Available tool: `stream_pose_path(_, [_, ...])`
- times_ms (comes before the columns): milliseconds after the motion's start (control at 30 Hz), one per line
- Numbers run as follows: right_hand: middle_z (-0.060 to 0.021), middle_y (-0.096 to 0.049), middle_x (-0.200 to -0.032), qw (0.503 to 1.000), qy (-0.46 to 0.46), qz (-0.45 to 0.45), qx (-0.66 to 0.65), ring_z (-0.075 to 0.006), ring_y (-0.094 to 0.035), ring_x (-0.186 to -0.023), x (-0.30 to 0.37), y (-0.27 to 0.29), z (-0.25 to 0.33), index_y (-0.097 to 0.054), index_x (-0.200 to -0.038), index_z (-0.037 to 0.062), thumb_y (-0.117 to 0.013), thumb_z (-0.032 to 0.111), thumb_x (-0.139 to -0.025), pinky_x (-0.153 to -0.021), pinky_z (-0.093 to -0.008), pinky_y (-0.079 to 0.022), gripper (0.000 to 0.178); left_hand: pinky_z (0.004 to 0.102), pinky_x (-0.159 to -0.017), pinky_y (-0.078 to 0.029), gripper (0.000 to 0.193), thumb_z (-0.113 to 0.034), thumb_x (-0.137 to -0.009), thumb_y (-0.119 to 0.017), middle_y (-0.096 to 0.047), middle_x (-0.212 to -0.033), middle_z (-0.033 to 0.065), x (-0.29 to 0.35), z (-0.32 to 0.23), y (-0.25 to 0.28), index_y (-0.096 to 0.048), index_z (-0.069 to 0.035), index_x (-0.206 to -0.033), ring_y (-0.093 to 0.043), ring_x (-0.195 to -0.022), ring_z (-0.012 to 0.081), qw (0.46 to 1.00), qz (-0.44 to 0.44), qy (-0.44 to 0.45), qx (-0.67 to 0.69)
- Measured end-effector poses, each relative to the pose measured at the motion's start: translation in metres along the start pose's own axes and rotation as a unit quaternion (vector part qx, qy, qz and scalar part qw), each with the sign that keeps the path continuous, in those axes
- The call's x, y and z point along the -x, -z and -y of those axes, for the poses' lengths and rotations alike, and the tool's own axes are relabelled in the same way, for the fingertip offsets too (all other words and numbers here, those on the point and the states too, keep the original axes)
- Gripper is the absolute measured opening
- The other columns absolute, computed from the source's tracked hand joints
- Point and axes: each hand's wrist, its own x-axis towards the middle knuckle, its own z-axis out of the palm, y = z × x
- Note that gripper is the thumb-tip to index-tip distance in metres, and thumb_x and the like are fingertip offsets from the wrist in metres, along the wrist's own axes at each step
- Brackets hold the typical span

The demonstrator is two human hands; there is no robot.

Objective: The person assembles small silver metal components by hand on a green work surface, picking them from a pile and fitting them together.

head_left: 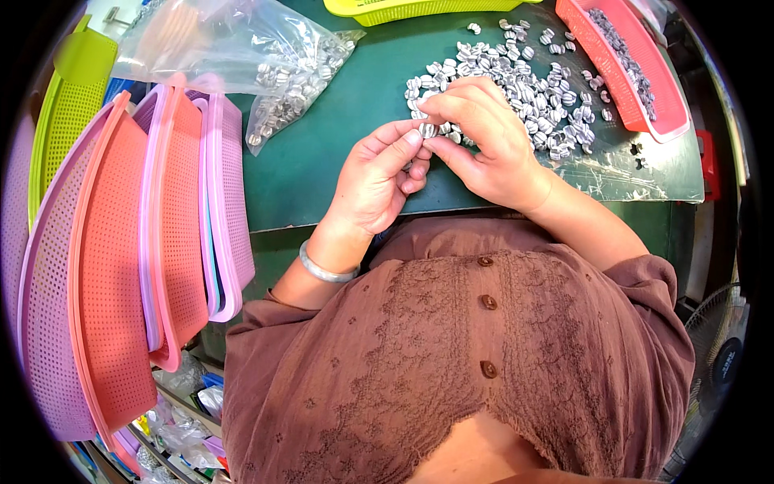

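Between the fingertips of both hands is a small grey-and-white ribbed piece, rounded like the loose ones near it. My left hand pinches it from the left with thumb and forefinger, the other fingers curled. From the right, my right hand meets the same piece with thumb and forefinger, its other fingers bent over the table. Just beyond the hands spreads a pile of similar ribbed pieces, partly hidden behind my right hand.
The green table carries a clear plastic bag of like pieces. A pink basket with grey pieces stands at the far right, a yellow-green basket at the back. Nested pink and purple baskets fill the left; a fan stands right.
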Motion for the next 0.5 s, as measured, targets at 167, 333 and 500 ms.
stream_pose_path(167, [-0.007,-0.058,-0.083,1.0,-0.013,0.016,-0.01,-0.0276,-0.055,-0.081,0.001,0.001,-0.001,-0.059,-0.104,0.0044,-0.071,0.001,-0.065,-0.075,-0.0377,-0.045,0.041,0.0175,-0.052,-0.034,0.022,-0.013,-0.095,-0.053,-0.057,-0.083,0.0017,-0.001,0.003,0.003,-0.058,0.001,-0.112,-0.047,-0.067,0.0078,1.0,-0.006,0.007,-0.005])
stream_pose_path(333, [-0.0083,-0.059,-0.087,0.999,-0.021,0.015,-0.02,-0.0284,-0.055,-0.084,0.002,0.001,-0.002,-0.059,-0.103,0.0043,-0.07,0.0,-0.066,-0.077,-0.038,-0.044,0.038,0.0193,-0.053,-0.037,0.022,-0.014,-0.095,-0.052,-0.057,-0.085,0.0034,-0.002,0.003,0.006,-0.057,0.001,-0.111,-0.049,-0.067,0.0093,1.0,-0.01,-0.012,-0.024])
stream_pose_path(500, [-0.0092,-0.06,-0.095,0.996,-0.073,0.043,0.03,-0.0305,-0.054,-0.092,0.007,0.01,-0.013,-0.062,-0.097,0.0055,-0.067,0.001,-0.071,-0.083,-0.039,-0.043,0.026,0.0244,-0.061,-0.049,0.025,-0.018,-0.095,-0.049,-0.062,-0.095,0.0084,0.0,-0.011,0.006,-0.056,0.001,-0.111,-0.06,-0.078,0.0165,0.998,-0.059,-0.034,0.002])
